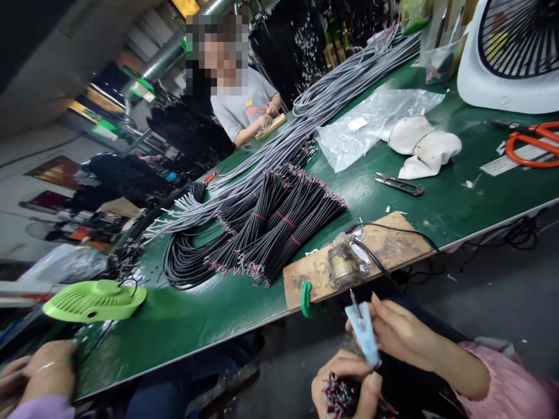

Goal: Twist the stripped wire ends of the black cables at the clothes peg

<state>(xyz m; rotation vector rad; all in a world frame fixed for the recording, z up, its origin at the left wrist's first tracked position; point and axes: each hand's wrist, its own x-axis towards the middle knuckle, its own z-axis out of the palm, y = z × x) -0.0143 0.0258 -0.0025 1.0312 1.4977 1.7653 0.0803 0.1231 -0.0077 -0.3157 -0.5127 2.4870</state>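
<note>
Below the near edge of the green desk [183, 326], the right hand [402, 334] has its grip pinched on a pale blue soldering iron [364, 340], while the left hand [349, 390] has its grip closed round a bunch of black wires with red and white ends [338, 398]. On the desk, a large heap of bundled black cables [271, 233] looks still to be worked, so the job seems far from finished
</note>
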